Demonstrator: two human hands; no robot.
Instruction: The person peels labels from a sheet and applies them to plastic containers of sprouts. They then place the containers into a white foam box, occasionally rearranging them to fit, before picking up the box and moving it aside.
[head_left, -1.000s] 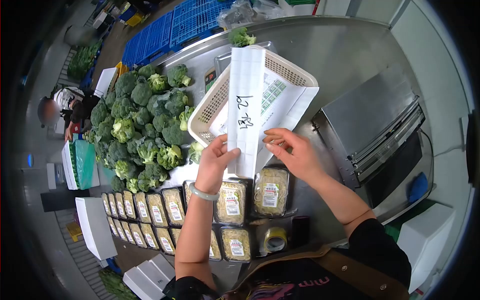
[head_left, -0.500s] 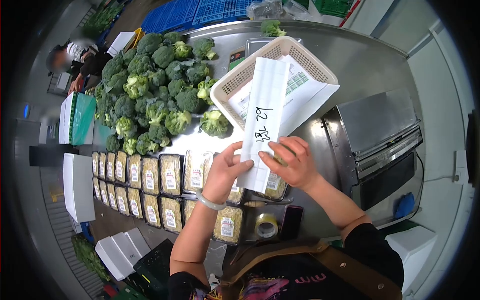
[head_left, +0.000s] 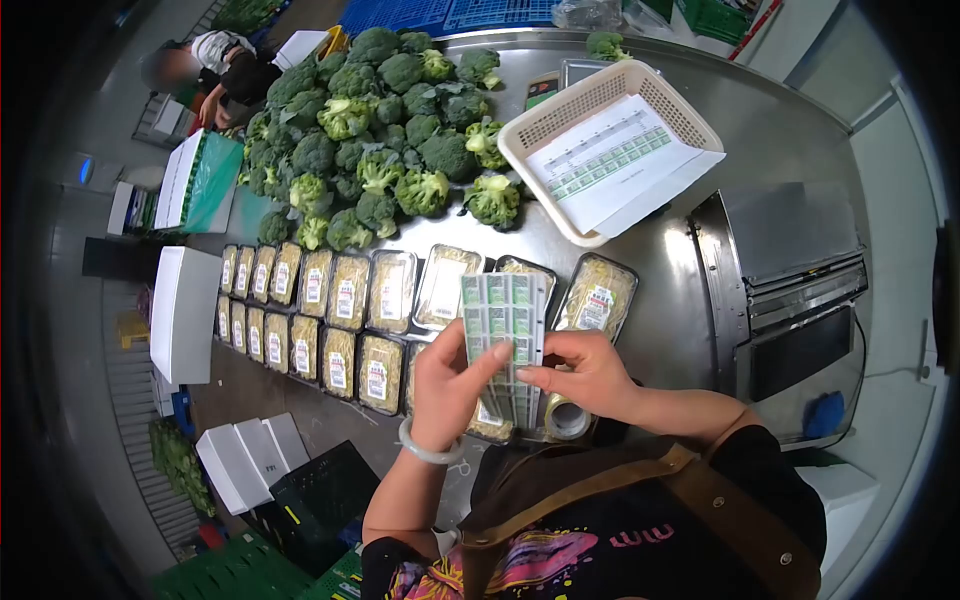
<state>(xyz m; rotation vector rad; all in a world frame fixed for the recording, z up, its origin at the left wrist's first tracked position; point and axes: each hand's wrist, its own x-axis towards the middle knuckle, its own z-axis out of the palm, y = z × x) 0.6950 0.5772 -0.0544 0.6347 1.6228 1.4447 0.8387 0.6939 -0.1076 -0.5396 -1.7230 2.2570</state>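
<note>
A strip of green-and-white label stickers [head_left: 502, 315] is upright between my hands, its printed rows facing me. My left hand [head_left: 448, 388], with a pale bangle at the wrist, grips its left edge, thumb across the front. My right hand [head_left: 590, 378] pinches the lower right edge between thumb and fingers. Beneath and behind the strip stand film-wrapped black trays of pale shredded food with white labels, such as this tray [head_left: 381, 374]. A roll of tape [head_left: 567, 418] lies just below my right hand, partly hidden.
Broccoli heads [head_left: 345, 150] are heaped at the back left. A cream basket [head_left: 515, 150] holds printed sheets [head_left: 610, 165]. A metal machine [head_left: 780, 290] stands at right. White foam boxes [head_left: 185, 315] line the left side, where a person [head_left: 225, 70] bends.
The long white strip with handwriting no longer shows; the printed label side faces me now. My hands have come closer to my body. The view has shifted, moving the table's contents rightward and upward.
</note>
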